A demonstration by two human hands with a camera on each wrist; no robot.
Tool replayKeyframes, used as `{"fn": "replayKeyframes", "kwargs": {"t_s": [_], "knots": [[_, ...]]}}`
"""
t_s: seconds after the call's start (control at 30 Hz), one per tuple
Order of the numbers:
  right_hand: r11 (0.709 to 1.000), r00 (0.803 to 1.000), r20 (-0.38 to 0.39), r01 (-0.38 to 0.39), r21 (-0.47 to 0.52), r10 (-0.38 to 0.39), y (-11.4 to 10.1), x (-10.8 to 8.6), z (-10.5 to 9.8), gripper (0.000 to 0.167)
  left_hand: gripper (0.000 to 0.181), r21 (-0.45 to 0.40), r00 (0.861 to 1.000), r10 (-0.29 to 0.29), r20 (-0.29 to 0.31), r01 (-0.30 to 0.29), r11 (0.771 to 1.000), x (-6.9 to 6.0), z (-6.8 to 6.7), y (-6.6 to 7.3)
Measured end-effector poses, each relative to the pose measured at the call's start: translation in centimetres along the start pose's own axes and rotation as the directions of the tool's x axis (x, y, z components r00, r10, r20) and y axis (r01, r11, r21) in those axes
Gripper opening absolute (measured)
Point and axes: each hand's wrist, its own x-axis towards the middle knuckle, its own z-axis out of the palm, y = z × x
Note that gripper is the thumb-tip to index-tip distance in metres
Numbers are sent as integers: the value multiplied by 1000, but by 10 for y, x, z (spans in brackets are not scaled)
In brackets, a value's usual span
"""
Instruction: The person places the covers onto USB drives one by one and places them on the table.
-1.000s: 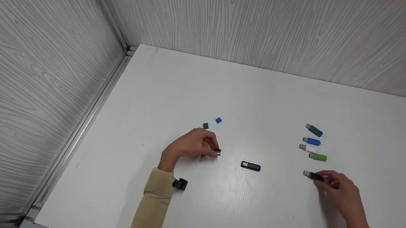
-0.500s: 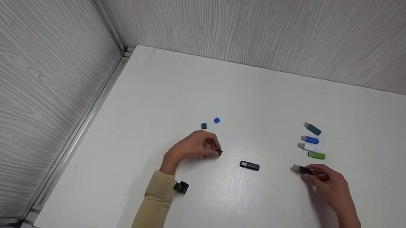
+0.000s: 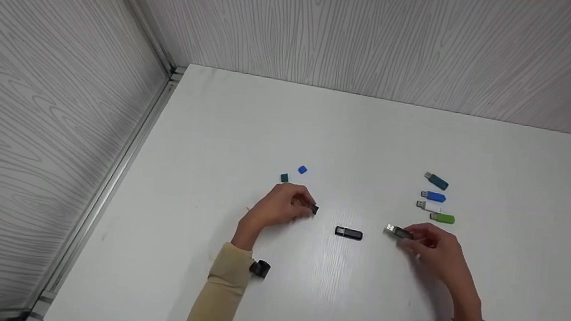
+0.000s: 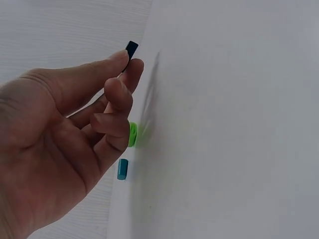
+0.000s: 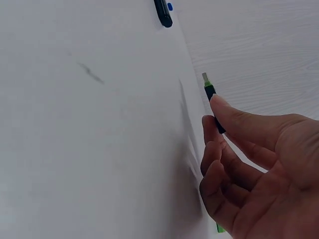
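One cap (image 4: 131,48) in left hand (image 3: 280,205), drive (image 3: 398,232) in right hand (image 3: 435,248), any lettering unreadable

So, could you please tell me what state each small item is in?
Dark cap, pinched in the left hand
Held black drive, uncapped, pinched in the right hand
Middle black drive, lying flat, cannot tell if capped
Teal drive, uncapped
Blue drive, uncapped
White drive, uncapped
Green drive, uncapped
Teal cap, off, loose
Blue cap, off, loose
Green piece, partly hidden
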Motion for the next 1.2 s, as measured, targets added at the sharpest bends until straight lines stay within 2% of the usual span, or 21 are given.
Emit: {"fn": "replayKeyframes", "kwargs": {"t_s": [0.2, 0.43, 0.77, 0.97, 1.2], "knots": [[999, 1000, -15, 3, 54, -2, -5, 6, 8, 34, 17, -29, 1000, 6, -26, -7, 1000, 4, 8, 2], [991, 1000, -11, 5, 133, -4, -9, 9, 15, 33, 17, -46, 1000, -1, -25, 0, 999, 7, 13, 5], [986, 999, 30, 11, 166, -16, -17, 15, 28, 31, 14, -77, 1000, 26, -5, -26, 997, 13, 24, 10], [969, 999, 40, -18, 246, 8, -21, 18, 33, 31, 15, -66, 999, 43, 4, -43, 997, 16, 28, 14], [974, 999, 34, 1, 227, -9, -22, 22, 37, 29, 16, -24, 999, 39, -6, -40, 999, 20, 32, 15]]}}
